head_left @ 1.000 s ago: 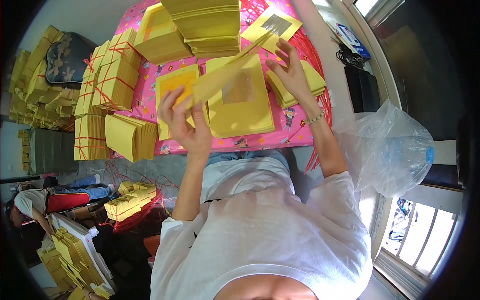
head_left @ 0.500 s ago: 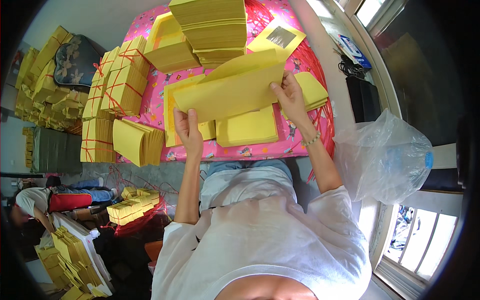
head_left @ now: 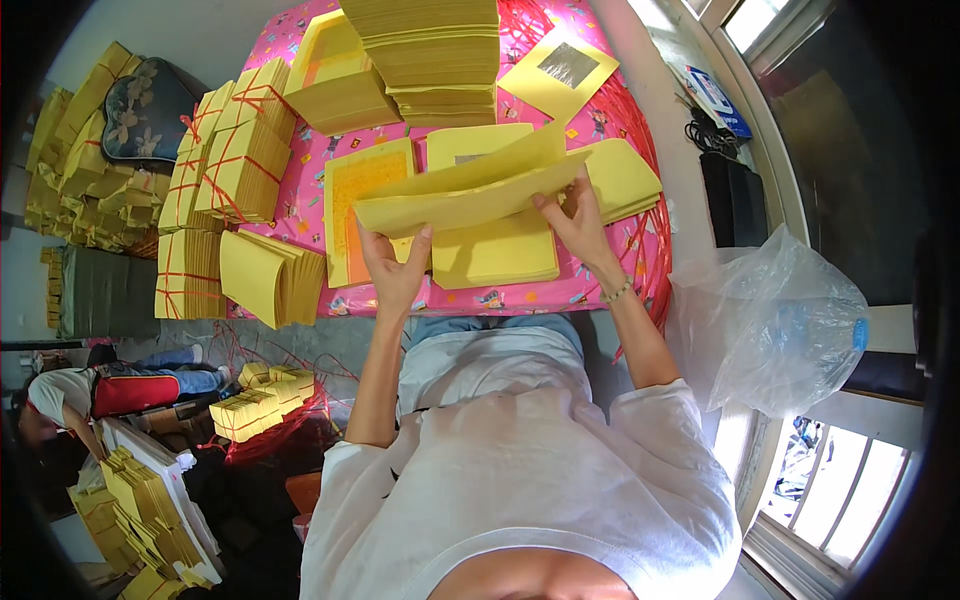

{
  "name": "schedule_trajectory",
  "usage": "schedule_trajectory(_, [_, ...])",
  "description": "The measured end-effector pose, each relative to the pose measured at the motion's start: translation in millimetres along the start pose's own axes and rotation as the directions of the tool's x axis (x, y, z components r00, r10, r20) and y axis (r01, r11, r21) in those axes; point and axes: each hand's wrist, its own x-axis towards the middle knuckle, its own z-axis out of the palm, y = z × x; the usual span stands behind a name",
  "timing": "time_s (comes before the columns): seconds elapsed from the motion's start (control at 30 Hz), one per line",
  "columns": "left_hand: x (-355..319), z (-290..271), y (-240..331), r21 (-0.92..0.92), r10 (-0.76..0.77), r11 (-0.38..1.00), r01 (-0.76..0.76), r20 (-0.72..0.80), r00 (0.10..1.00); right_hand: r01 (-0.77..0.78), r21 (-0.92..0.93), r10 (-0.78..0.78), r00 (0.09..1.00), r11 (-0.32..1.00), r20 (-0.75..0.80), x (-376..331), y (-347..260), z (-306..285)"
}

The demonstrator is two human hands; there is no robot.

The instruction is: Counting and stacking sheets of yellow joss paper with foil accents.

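Yellow paper sheets [head_left: 470, 190] between both hands' fingers [head_left: 415, 245]

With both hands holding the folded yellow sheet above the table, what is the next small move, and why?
Probably lower the folded yellow sheet onto the flat yellow pile just beneath it. The left hand and right hand grip its two ends, it hangs over that pile, and its fold looks already closed.

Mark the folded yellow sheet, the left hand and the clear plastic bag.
folded yellow sheet [head_left: 470, 192], head view, middle of its face.
left hand [head_left: 392, 272], head view, back of hand.
clear plastic bag [head_left: 765, 325], head view, its middle.
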Motion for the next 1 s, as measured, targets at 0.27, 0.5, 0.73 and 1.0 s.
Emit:
schedule_trajectory(0.27, [2.1,-2.5,-6.5,-0.056,-0.073,0.996,0.072,-0.018,0.997,0.036,0.039,-0.036,0.999,0.999,-0.003,-1.4,5.1,2.1])
schedule_trajectory(0.5, [3.8,-0.3,-4.0,-0.084,-0.088,0.993,0.085,-0.035,0.996,0.076,0.084,-0.072,0.996,0.994,-0.048,-0.7,3.4,3.1])
schedule_trajectory(0.73, [4.2,3.2,-2.7,-0.114,-0.100,0.989,0.093,-0.054,0.994,0.045,0.147,-0.035,0.997,0.988,-0.073,-1.4,-0.8,7.6])
schedule_trajectory(1.0, [6.5,7.1,6.1,-0.056,-0.034,0.998,0.028,-0.098,0.995,0.027,0.065,-0.023,0.997,0.997,-0.069,-3.3,-2.0,6.0])
